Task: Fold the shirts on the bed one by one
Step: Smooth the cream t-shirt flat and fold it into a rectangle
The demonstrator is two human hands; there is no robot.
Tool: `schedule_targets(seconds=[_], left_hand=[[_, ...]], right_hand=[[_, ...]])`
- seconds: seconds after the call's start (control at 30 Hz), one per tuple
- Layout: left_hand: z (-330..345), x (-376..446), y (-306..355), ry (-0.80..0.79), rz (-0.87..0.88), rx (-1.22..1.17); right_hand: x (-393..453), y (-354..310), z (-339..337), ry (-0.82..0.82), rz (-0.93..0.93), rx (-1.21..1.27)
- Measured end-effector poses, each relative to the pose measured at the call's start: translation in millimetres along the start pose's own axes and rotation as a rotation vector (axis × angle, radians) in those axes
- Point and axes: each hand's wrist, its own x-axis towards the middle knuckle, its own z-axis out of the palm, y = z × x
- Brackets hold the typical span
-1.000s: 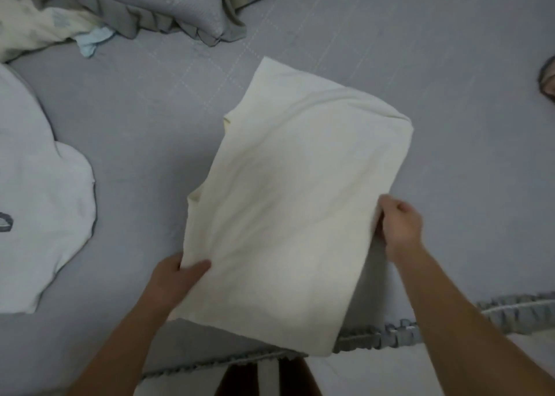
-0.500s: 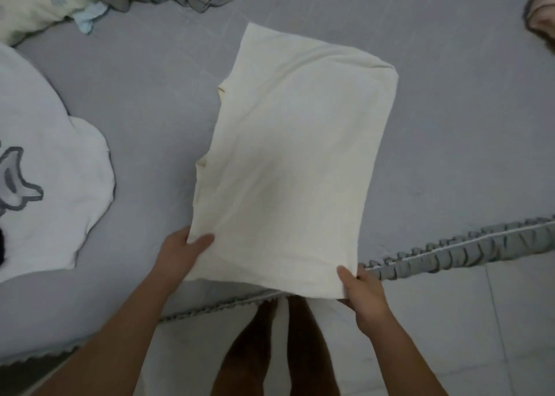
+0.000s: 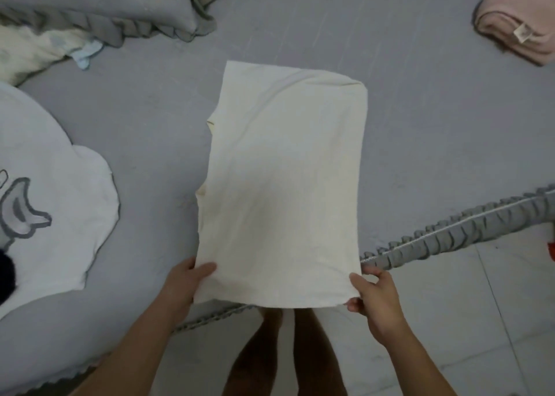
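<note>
You've got the cream shirt (image 3: 285, 182), folded into a long panel, pinched at its near corners: left hand (image 3: 187, 287) on one, right hand (image 3: 374, 298) on the other. Its far end lies mid-bed (image 3: 420, 125), near end overhanging the ruffled edge (image 3: 450, 239). A folded pink garment (image 3: 516, 26) sits at the far right corner.

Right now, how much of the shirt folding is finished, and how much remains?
Done, apparently: a pink garment lies folded at the bed's far right. In hand: the cream shirt, already narrowed to a long rectangle, with the left hand and right hand gripping its near corners. Left: its final fold, then the white printed shirt, spread unfolded at the left.
</note>
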Motion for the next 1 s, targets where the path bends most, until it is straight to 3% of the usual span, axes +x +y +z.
schedule_targets(seconds=[0.17,0.27,0.33,0.4,0.47,0.53,0.67,0.73,0.83,0.93,1.0], left_hand=[[8,-26,40,0.216,0.281,0.169],[3,-43,69,-0.048,0.281,0.035],[-7,-46,85,-0.263,0.108,-0.136],[-13,-44,95,-0.37,-0.04,-0.291],[-13,-40,103,-0.429,-0.043,-0.352],[-6,-34,111,-0.429,0.002,-0.276],[12,-23,127,-0.244,0.315,0.453],[25,-20,133,-0.09,0.435,0.669],[43,-15,149,0.133,0.551,0.723],[51,-8,178,0.263,0.674,0.745],[58,-6,207,0.267,0.662,0.571]], right_hand=[[-9,-25,-14,-0.248,-0.021,0.127],[-4,-46,-15,-0.349,0.077,0.321],[2,-62,-19,-0.424,0.112,0.459],[8,-77,-21,-0.521,0.081,0.469],[16,-90,-20,-0.542,-0.013,0.285],[25,-104,-14,-0.453,-0.187,-0.054],[45,-125,-1,-0.219,-0.392,-0.506],[55,-135,7,-0.13,-0.48,-0.63],[67,-159,18,-0.079,-0.571,-0.672],[75,-189,27,-0.197,-0.518,-0.469],[82,-212,33,-0.211,-0.538,-0.434]])
